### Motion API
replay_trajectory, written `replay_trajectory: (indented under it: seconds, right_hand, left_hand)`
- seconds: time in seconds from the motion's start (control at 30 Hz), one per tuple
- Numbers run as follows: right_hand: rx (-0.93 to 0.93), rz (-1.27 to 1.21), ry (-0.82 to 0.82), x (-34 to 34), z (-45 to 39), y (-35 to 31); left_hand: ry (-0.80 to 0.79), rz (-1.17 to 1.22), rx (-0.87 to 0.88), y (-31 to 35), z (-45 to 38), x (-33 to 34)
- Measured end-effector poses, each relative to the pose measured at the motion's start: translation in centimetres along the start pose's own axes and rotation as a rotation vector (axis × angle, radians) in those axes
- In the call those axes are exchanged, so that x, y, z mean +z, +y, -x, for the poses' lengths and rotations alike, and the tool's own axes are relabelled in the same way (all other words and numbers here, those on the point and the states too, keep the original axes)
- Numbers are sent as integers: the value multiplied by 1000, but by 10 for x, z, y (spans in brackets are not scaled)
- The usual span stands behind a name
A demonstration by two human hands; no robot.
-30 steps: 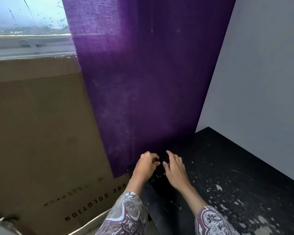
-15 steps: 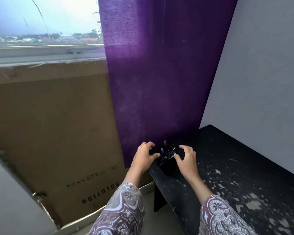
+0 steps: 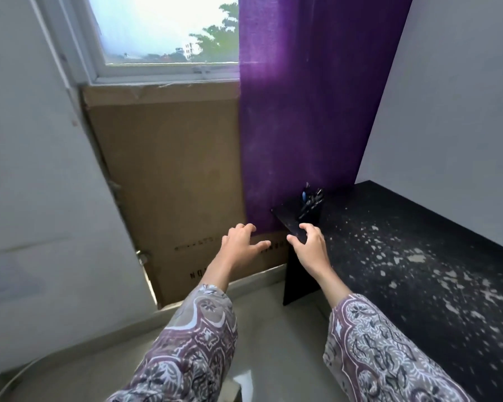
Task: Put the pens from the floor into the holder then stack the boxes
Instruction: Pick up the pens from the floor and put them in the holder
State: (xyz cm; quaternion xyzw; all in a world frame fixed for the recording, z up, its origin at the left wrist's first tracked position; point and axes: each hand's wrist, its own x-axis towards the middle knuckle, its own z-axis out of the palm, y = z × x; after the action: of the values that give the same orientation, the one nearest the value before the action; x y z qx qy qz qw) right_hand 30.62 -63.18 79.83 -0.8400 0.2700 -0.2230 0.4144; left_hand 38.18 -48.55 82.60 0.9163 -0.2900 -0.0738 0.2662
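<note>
Several pens (image 3: 310,198) stand bunched in the small black cup-shaped holder (image 3: 311,213), which sits upright near the far left corner of our black, paint-flecked counter (image 3: 418,271), close against the purple curtain (image 3: 311,97). From that we judge the first half of the task is largely or wholly done; the stretch of grey floor (image 3: 267,329) in view below us shows no loose pens, though much of the floor lies outside the view, so we cannot be sure none remain. The stacking looks untouched: the only box we can see is the large flat brown cardboard carton (image 3: 172,175) leaning against the wall under the window (image 3: 163,30), and we cannot tell whether it is one of the boxes meant. Our left hand (image 3: 240,245) hovers off the counter's edge in front of the carton, fingers (image 3: 263,244) spread wide and holding nothing. Our right hand (image 3: 310,246) hangs over the near left corner of the counter, its fingers (image 3: 304,226) loosely curled, open and empty. The holder lies just beyond the right fingertips, near but clearly apart, and well clear of the left hand.
</note>
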Motion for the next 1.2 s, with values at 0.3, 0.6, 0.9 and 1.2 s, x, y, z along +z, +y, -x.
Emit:
replay_trajectory:
  seconds: [0.3,0.6,0.9,1.2]
  right_hand:
    - [-31,59,-280,28,162,-48]
    - [-150,105,-527,56,276,-64]
    - [-235,145,-727,78,395,-59]
    - [-313,220,-929,126,497,-79]
  left_hand:
    - [-29,-86,-186,-64,187,-21]
    - [44,-39,-405,-109,335,-36]
    - [146,-1,-663,-138,485,-21]
    - [92,44,-888,-200,620,-29]
